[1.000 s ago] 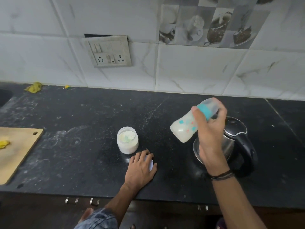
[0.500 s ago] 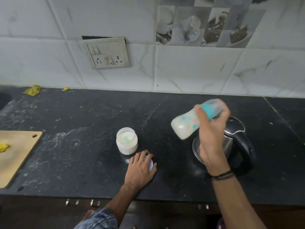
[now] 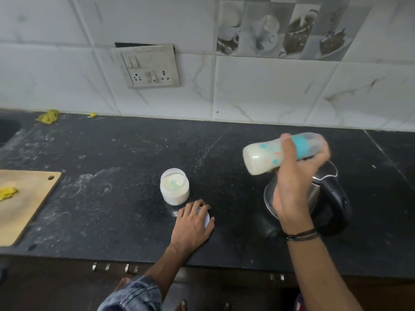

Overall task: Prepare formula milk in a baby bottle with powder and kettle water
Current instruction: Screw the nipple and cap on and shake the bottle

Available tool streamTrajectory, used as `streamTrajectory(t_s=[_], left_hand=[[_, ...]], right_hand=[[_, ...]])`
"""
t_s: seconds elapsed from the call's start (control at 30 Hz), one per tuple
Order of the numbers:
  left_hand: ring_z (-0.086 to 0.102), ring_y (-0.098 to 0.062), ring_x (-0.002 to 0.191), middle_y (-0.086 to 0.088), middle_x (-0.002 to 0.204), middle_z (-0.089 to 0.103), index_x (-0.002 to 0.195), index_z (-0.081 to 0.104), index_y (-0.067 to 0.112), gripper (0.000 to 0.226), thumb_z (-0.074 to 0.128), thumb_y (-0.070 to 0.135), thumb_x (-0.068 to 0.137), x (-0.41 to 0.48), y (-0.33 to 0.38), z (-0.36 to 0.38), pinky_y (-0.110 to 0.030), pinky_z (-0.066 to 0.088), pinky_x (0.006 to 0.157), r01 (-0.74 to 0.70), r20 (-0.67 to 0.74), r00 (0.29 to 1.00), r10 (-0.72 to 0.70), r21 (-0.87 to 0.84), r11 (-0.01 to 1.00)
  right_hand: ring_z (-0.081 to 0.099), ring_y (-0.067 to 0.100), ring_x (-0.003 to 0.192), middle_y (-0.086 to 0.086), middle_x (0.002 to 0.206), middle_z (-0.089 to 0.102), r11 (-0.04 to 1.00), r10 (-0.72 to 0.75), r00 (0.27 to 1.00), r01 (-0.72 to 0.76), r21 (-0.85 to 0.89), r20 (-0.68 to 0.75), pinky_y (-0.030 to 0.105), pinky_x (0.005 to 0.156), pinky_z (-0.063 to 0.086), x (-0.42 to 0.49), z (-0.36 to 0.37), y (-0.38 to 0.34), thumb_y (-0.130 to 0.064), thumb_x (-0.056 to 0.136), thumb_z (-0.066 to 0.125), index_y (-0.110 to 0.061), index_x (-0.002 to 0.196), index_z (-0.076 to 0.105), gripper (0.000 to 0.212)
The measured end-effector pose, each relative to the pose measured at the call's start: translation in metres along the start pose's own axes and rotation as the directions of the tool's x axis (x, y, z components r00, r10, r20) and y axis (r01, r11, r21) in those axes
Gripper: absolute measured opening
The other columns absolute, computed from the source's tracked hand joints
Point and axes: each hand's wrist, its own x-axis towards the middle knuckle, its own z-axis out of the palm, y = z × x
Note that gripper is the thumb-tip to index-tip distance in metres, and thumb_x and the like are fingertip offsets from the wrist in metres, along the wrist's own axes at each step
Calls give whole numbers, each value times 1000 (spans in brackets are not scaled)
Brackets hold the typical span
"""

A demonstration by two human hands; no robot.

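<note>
White milk fills the bottle (image 3: 265,158). The right hand (image 3: 294,191) grips it round the middle, tipped on its side in the air just above the kettle (image 3: 332,198). The bottle's blue ring end looks blurry. The left hand (image 3: 193,223) lies on the counter (image 3: 112,198) left of the kettle, fingers bent over a white lid (image 3: 205,218). An open jar (image 3: 174,187) of powder stands left of the kettle too, just behind the lid. A wooden board (image 3: 27,198) lies far left of the kettle.

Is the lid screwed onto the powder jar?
No, the powder jar stands open, and its white lid lies on the counter under the left hand.
</note>
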Motion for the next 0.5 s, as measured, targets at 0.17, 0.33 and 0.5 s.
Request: streamTrajectory(t_s=[0.17,0.33,0.5], left_hand=[[59,-21,115,3,133,61,124,65,25,41,53,51,96,1,1,0,-38,50,94,-5,-12,1000,5,2,1000],[58,-21,117,3,135,60,126,65,25,40,54,51,97,0,-1,-1,-38,50,96,-4,-5,1000,4,-4,1000],[58,-21,117,3,134,60,125,65,24,40,55,50,97,0,1,-2,-38,50,96,-4,-4,1000,4,5,1000]], right_hand=[[71,7,92,-3,113,65,991,20,994,-5,135,-106,30,70,58,3,-4,-1,-28,83,81,-18,134,41,65],[71,4,86,-6,108,68,1000,20,998,-19,-25,61,25,66,57,-2,-6,1,-14,88,79,-19,136,43,60],[72,9,87,-4,110,66,997,0,999,3,73,-44,29,56,55,-3,1,-3,-26,86,79,-18,135,39,64]])
